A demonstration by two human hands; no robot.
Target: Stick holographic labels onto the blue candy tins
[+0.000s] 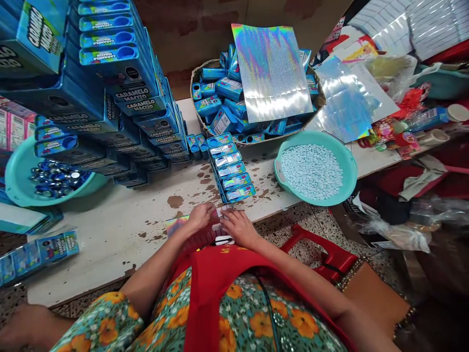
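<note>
My left hand is at the table's front edge, its fingers closed on something I cannot make out, over a holographic sheet. Close to its right, my right hand rests with its fingers bent and pressed together over a pale strip; what they grip is too small to tell. A white object lies below the right fingers, against the red apron. Just beyond both hands stands a row of small blue boxes in a tray.
Stacked blue cartons rise at the left beside a teal bowl of dark shiny pieces. Behind is a box of blue packs under a silvery sheet. Right of the row, a teal basin holds pale candies. Another person's blurred arm shows lower left.
</note>
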